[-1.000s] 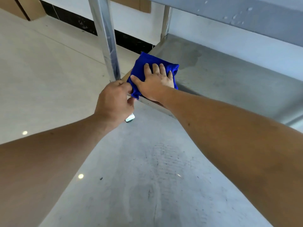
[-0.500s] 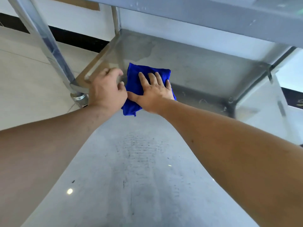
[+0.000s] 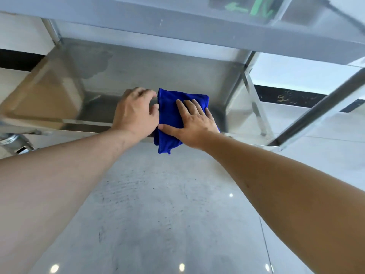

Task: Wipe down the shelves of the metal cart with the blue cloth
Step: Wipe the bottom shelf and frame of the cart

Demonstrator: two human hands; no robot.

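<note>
The folded blue cloth (image 3: 171, 113) lies on the front edge of the metal cart's bottom shelf (image 3: 150, 72), one corner hanging over the rim. My right hand (image 3: 194, 123) presses flat on the cloth, fingers spread and straight. My left hand (image 3: 136, 113) sits just left of the cloth, fingers curled over the shelf's front rim. A damp patch darkens the shelf's back left.
The cart's upper shelf (image 3: 177, 26) overhangs close above the hands. Steel legs stand at the right (image 3: 316, 113) and back left (image 3: 54, 34), a caster (image 3: 13, 145) at the left. Glossy tiled floor (image 3: 158, 214) spreads below.
Both hands and the cloth have slid rightward along the shelf's front edge, away from the left leg. The left hand has let go of the leg and moved onto the rim.
</note>
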